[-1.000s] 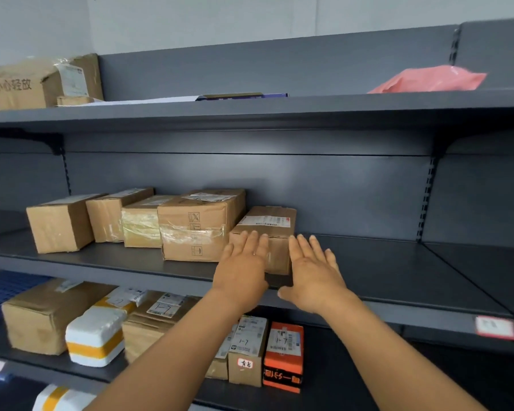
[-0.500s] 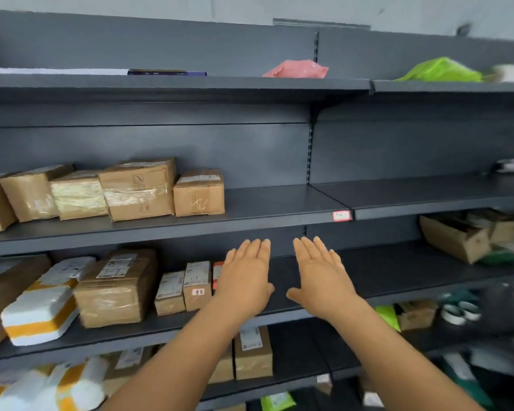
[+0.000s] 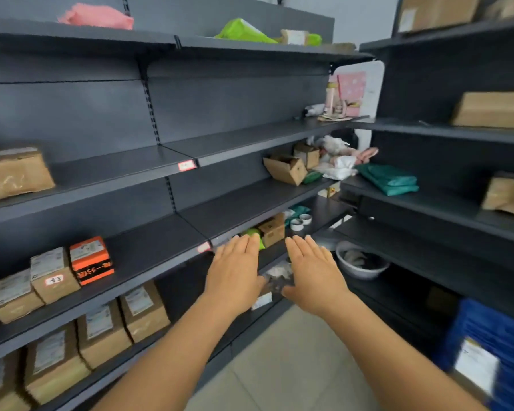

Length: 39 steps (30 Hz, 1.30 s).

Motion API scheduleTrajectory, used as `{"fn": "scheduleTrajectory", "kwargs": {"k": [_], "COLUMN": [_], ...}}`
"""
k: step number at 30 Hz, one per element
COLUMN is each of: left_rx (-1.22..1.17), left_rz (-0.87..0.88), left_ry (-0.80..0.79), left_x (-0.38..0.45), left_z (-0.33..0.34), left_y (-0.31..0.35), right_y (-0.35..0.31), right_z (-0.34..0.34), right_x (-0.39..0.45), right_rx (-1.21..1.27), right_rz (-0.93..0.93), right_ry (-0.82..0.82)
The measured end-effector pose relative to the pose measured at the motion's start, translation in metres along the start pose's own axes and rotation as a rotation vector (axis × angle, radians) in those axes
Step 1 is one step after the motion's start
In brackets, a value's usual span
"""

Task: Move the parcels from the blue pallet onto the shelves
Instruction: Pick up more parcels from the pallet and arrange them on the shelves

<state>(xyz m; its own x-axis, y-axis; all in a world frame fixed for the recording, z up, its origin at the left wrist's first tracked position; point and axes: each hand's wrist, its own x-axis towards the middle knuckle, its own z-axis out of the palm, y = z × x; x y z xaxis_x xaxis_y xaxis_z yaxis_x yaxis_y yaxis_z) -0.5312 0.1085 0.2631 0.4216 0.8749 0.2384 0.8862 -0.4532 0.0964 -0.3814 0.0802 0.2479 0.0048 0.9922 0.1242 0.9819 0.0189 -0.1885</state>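
Observation:
My left hand [image 3: 235,272] and my right hand [image 3: 315,272] are both stretched out flat in front of me, fingers apart, holding nothing. They hover in the aisle in front of the dark grey shelves [image 3: 149,170]. A cardboard parcel [image 3: 14,173] stands on the middle shelf at the far left. Smaller labelled boxes [image 3: 52,277] and an orange box [image 3: 91,259] sit one shelf lower. The blue pallet [image 3: 493,336] shows at the lower right edge, with a labelled parcel [image 3: 475,372] on it.
A second shelf unit [image 3: 445,134] stands on the right with brown parcels [image 3: 493,109] and a green bundle [image 3: 389,179]. A pale basin [image 3: 359,262] sits low in the corner. Pink [image 3: 97,16] and green bags [image 3: 244,31] lie on the top shelf. Beige tiled floor [image 3: 279,366] runs between the units.
My view has swung to the right, away from the row of parcels on the middle shelf, so the right shelf unit and blue pallet appear. Both hands stay flat and empty.

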Motion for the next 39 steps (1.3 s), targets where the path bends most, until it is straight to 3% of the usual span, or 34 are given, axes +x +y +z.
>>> {"fn": "scheduleTrajectory", "kwargs": {"k": [23,39], "left_rx": [-0.142,-0.169], "left_rz": [0.499,0.810], "left_ry": [-0.231,-0.450], "left_x": [-0.054,-0.043], "left_z": [0.121,0.202], "left_y": [0.436,0.627], "right_y": [0.351,0.503], "right_z": [-0.030,-0.020], "right_x": [-0.307,-0.413], "right_rx": [-0.007,0.102], "right_rz": [0.580,1.000], "right_ry": [-0.065,-0.085]}}
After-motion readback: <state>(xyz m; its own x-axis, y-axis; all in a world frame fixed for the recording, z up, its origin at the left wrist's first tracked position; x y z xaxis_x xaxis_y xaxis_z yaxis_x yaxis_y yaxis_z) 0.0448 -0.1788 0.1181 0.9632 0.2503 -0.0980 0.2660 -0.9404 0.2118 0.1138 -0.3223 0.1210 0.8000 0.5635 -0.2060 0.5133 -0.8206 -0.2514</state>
